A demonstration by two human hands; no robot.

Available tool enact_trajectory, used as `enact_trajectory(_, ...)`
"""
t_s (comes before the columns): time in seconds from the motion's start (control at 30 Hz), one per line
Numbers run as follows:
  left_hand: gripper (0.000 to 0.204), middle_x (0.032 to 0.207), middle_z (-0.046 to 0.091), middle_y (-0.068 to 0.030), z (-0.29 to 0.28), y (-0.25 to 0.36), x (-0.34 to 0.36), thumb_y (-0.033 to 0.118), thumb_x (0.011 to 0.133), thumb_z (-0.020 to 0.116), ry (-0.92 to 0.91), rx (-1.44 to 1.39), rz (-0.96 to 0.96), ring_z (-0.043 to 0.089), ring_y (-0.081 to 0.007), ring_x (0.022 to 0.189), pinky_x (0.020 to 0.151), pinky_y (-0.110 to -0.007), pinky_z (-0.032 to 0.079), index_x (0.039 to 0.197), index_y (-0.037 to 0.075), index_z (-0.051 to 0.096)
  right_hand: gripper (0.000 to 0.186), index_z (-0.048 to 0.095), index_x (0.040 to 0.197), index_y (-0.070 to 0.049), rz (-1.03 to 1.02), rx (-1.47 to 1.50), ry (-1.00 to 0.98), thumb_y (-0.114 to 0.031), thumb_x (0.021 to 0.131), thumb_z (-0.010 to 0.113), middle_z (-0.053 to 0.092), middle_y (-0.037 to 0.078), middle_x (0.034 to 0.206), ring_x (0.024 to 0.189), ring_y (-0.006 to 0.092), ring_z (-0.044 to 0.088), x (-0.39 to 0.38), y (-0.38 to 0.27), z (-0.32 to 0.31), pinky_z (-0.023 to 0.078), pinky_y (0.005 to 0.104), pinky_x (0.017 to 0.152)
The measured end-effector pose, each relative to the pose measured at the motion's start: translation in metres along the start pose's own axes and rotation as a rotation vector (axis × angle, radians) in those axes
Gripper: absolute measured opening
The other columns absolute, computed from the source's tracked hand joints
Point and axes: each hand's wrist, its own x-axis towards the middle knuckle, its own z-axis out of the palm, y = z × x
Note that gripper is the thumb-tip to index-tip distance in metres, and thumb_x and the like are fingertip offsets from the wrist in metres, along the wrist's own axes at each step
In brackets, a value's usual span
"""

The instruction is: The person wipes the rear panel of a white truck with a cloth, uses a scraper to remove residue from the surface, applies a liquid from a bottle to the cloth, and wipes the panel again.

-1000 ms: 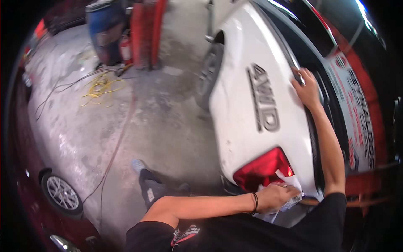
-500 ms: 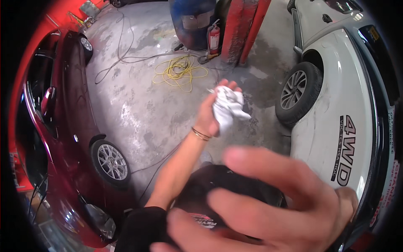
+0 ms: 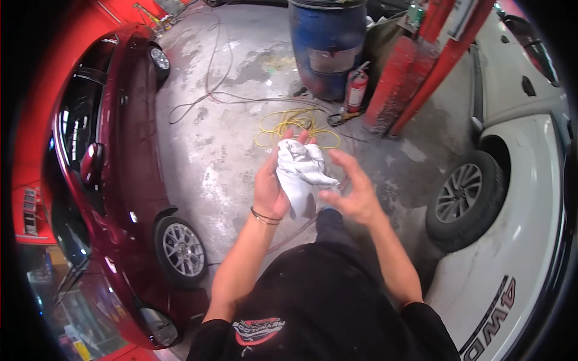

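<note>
A crumpled white cloth (image 3: 304, 168) lies in my left hand (image 3: 269, 188), which is held out in front of me, palm up with the fingers curled around it. Part of the cloth hangs down below the palm. Close by on the right is my right hand (image 3: 356, 191), its thumb and fingers spread apart, curved toward the cloth's edge. No object shows in it. Whether its fingertips touch the cloth I cannot tell. Dark bands circle my left wrist.
A dark red car (image 3: 129, 150) stands at left, a white vehicle (image 3: 512, 240) at right. Ahead are a blue drum (image 3: 328, 54), a red fire extinguisher (image 3: 356, 89) and a red post (image 3: 400, 78). A coiled yellow hose (image 3: 268, 133) and dark cables (image 3: 226, 96) lie on the concrete floor.
My right hand has dropped from close to the camera to beside the cloth. The left hand still holds the cloth. The view has shifted, so the surroundings sit differently.
</note>
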Motion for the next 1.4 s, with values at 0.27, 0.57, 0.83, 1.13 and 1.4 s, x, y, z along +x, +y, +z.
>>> enact_trajectory(0.27, 0.066, 0.152, 0.07, -0.016, -0.01, 0.066, 0.174, 0.049, 0.121, 0.054, 0.263, 0.63, -0.149, 0.071, -0.028, 0.135, 0.115, -0.045, 0.058, 0.164, -0.001, 0.051, 0.027, 0.072, 0.131, -0.005, 0.518, 0.284, -0.081, -0.026, 0.115, 0.069, 0.079, 0.01, 0.114, 0.108, 0.0207, 0.076, 0.19, 0.102, -0.036, 0.061, 0.0367, 0.098)
enact_trajectory(0.57, 0.07, 0.159, 0.064, -0.0165, -0.004, 0.081, 0.36, 0.052, 0.121, 0.05, -0.053, 0.296, -0.404, 0.07, -0.0314, 0.137, 0.112, -0.048, 0.06, 0.167, -0.001, 0.046, 0.027, 0.074, 0.128, -0.003, 0.728, 0.963, 0.311, -0.026, 0.119, 0.063, 0.08, 0.008, 0.122, 0.11, 0.0165, 0.077, 0.34, 0.185, -0.102, 0.062, 0.0353, 0.099)
enact_trajectory(0.83, 0.061, 0.154, 0.068, -0.0156, 0.011, 0.082, 0.514, 0.046, 0.122, 0.052, -0.182, 0.105, -0.587, 0.068, -0.0307, 0.14, 0.12, -0.048, 0.053, 0.162, 0.0, 0.052, 0.065, 0.057, 0.165, -0.01, 0.665, 1.533, 0.734, -0.057, 0.12, 0.049, 0.06, 0.01, 0.167, 0.155, 0.0308, 0.056, 0.378, 0.223, 0.012, 0.044, 0.0517, 0.13)
enact_trajectory(1.13, 0.049, 0.144, 0.072, -0.0118, 0.029, 0.164, 0.589, 0.03, 0.123, 0.052, -0.186, 0.948, -0.269, 0.066, -0.0219, 0.134, 0.12, -0.036, 0.049, 0.157, -0.004, 0.059, 0.043, 0.064, 0.153, -0.005, 0.384, 1.011, 1.216, -0.011, 0.112, 0.073, 0.077, 0.006, 0.135, 0.119, 0.016, 0.074, 0.483, 0.192, 0.031, 0.061, 0.0344, 0.104)
enact_trajectory(1.4, 0.037, 0.132, 0.075, -0.0043, 0.039, 0.105, 0.604, 0.026, 0.121, 0.061, -0.434, 0.684, -0.712, 0.069, -0.0119, 0.116, 0.102, -0.031, 0.055, 0.149, 0.001, 0.065, 0.042, 0.066, 0.153, -0.001, 0.363, 0.341, 1.165, -0.006, 0.111, 0.071, 0.076, 0.006, 0.137, 0.12, 0.0128, 0.071, 0.503, 0.174, -0.007, 0.057, 0.0313, 0.105)
